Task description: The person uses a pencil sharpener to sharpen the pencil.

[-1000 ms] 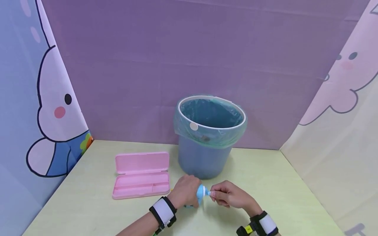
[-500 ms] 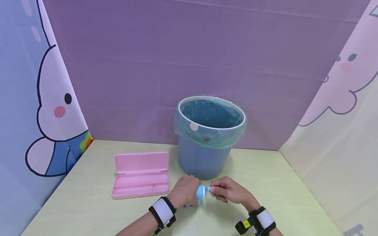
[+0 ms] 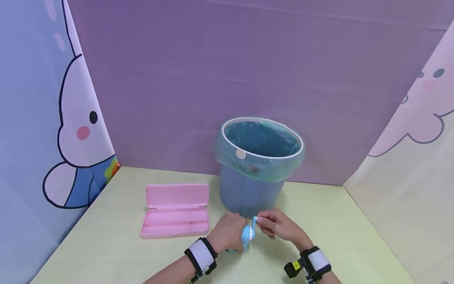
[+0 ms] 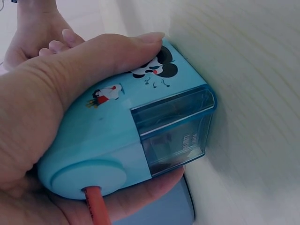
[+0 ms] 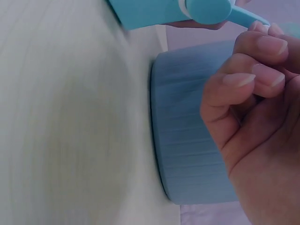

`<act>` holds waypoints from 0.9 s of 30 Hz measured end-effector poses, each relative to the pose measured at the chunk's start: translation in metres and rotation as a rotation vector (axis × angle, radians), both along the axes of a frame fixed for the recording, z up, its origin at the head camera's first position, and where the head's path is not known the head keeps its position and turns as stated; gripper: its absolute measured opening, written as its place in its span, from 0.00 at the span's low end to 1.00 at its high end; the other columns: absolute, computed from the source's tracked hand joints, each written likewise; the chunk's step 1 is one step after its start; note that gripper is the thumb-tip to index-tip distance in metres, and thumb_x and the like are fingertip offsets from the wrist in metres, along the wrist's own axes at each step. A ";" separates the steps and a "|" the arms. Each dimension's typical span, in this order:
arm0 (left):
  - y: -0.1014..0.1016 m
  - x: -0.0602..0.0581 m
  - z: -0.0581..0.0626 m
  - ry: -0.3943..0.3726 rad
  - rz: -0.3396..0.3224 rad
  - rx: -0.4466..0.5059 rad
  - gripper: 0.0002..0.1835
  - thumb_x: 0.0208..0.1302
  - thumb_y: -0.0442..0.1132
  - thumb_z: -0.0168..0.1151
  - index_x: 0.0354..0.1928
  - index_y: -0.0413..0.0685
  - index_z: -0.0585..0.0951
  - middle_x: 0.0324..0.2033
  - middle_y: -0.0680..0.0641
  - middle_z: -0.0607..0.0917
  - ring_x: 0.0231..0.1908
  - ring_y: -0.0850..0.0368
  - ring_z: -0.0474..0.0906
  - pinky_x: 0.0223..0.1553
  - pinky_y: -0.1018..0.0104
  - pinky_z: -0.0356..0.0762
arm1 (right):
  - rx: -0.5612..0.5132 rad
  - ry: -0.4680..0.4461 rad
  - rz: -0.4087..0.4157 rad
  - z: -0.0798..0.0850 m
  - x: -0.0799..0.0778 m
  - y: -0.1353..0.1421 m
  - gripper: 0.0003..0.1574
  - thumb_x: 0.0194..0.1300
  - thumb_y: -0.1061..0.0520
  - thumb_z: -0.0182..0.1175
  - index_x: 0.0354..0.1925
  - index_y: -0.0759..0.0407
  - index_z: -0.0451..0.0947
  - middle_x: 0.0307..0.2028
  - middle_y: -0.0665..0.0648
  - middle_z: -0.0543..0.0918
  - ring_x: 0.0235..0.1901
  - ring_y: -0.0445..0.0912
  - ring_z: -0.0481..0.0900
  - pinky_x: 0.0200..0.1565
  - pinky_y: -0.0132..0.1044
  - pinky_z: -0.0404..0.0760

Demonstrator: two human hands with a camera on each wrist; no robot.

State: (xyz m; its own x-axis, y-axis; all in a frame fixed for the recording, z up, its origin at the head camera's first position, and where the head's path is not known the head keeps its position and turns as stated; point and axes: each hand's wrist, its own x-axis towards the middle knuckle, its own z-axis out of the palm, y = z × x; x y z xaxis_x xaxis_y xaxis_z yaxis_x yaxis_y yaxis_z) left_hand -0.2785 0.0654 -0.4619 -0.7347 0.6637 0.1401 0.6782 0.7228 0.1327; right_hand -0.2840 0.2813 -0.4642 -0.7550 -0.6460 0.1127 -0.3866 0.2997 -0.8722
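My left hand (image 3: 228, 232) grips a light blue crank pencil sharpener (image 4: 108, 122), thumb across its printed top and fingers beneath. A red pencil (image 4: 96, 206) sticks out of the round hole at one end. The clear shavings drawer (image 4: 178, 129) faces the table in the left wrist view. At the other end, my right hand (image 3: 278, 227) pinches the tip of the crank handle (image 5: 246, 18) between thumb and index finger, with the other fingers curled. In the head view the crank points upward, and the left hand hides most of the sharpener's body.
Behind the hands stands a blue bin (image 3: 248, 193) lined with a green bag, close to the purple backdrop. An open pink pencil case (image 3: 176, 221) with divided compartments lies on the table (image 3: 117, 236), to the left of the hands.
The crank has turned from pointing right to pointing up, with the right hand's fingers moving along with it. The left hand keeps its hold. The head view has shifted slightly.
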 end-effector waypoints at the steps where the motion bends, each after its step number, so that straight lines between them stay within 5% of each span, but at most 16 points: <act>1: 0.001 0.001 -0.001 -0.005 -0.002 0.005 0.22 0.27 0.49 0.81 0.26 0.55 0.78 0.18 0.60 0.74 0.21 0.64 0.68 0.25 0.70 0.66 | 0.012 0.004 -0.013 0.000 0.001 0.001 0.21 0.77 0.57 0.46 0.31 0.72 0.71 0.15 0.66 0.63 0.13 0.60 0.62 0.16 0.54 0.66; 5: 0.000 -0.001 0.003 -0.007 0.000 0.021 0.22 0.27 0.48 0.82 0.25 0.55 0.77 0.18 0.60 0.73 0.21 0.64 0.68 0.26 0.70 0.66 | 0.055 0.027 -0.054 -0.001 -0.006 0.000 0.21 0.76 0.54 0.47 0.30 0.69 0.72 0.16 0.66 0.63 0.12 0.50 0.63 0.17 0.53 0.66; 10: 0.003 0.002 0.000 0.008 -0.004 0.010 0.23 0.26 0.50 0.82 0.26 0.56 0.78 0.18 0.60 0.73 0.22 0.63 0.68 0.26 0.69 0.66 | 0.065 -0.016 -0.071 -0.011 -0.008 0.003 0.27 0.76 0.53 0.47 0.31 0.77 0.70 0.15 0.66 0.63 0.13 0.42 0.63 0.15 0.46 0.66; 27: 0.002 0.002 -0.001 -0.014 0.002 -0.006 0.24 0.27 0.50 0.82 0.27 0.55 0.78 0.19 0.59 0.73 0.23 0.62 0.68 0.27 0.68 0.66 | 0.104 -0.031 -0.129 -0.022 -0.012 -0.001 0.26 0.76 0.53 0.47 0.31 0.75 0.71 0.15 0.50 0.63 0.12 0.39 0.61 0.16 0.30 0.65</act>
